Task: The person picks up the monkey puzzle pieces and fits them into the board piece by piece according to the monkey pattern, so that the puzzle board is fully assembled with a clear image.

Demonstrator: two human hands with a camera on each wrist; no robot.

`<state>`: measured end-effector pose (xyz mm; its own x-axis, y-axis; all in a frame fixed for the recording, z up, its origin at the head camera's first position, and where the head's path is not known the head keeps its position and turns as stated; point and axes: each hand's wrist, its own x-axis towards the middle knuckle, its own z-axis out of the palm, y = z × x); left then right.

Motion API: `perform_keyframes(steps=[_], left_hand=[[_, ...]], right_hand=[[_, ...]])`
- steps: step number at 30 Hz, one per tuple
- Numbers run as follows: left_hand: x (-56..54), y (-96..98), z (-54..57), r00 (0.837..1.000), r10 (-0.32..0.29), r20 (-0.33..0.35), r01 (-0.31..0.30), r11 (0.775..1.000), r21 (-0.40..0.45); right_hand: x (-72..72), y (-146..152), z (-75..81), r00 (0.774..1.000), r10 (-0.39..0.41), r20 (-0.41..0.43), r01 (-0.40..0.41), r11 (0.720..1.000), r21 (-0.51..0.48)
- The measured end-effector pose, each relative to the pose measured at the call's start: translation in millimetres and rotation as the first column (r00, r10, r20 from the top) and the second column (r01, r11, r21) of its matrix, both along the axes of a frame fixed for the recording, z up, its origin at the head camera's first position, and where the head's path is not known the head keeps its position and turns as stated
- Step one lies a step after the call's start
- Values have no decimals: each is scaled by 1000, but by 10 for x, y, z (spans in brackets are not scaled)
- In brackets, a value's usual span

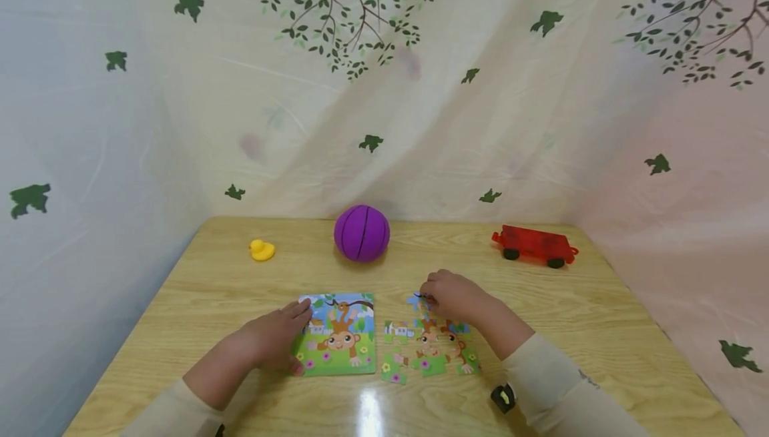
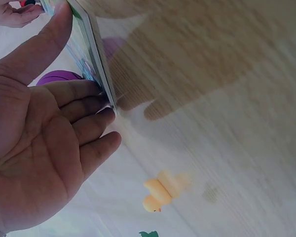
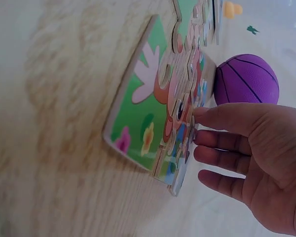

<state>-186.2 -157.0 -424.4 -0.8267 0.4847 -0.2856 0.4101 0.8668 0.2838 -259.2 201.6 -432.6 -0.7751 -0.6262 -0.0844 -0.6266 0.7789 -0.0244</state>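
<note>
A square monkey picture puzzle board (image 1: 342,340) lies on the wooden table. My left hand (image 1: 276,337) rests along its left side, fingers fairly straight at the edge and the thumb near the lower corner. In the left wrist view the thumb and fingertips touch the rim of the board (image 2: 91,47). Right of the board lie several loose puzzle pieces (image 1: 432,365) with a similar monkey picture, some joined and some apart. My right hand (image 1: 453,295) pinches a puzzle piece at their far edge, mostly hidden by the fingers. Its thumb and fingertips (image 3: 201,116) meet the pieces in the right wrist view.
Toward the back of the table (image 1: 198,303) sit a yellow rubber duck (image 1: 262,251), a purple ball (image 1: 362,233) and a red toy wagon (image 1: 536,245). A patterned cloth (image 1: 288,123) hangs behind. A dark wrist strap (image 1: 503,398) is by the right sleeve.
</note>
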Motion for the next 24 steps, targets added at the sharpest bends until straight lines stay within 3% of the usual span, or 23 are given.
perform_keyframes(steps=[14,24], left_hand=[[-7,27,26,999,15,29,-15,1000,1],[-5,32,46,999,19,35,-19,1000,-6]], right_hand=[[28,-63,45,993,46,-106,-50,998,-39],[65,-415,144,980,145,-138,-154,987,-55]])
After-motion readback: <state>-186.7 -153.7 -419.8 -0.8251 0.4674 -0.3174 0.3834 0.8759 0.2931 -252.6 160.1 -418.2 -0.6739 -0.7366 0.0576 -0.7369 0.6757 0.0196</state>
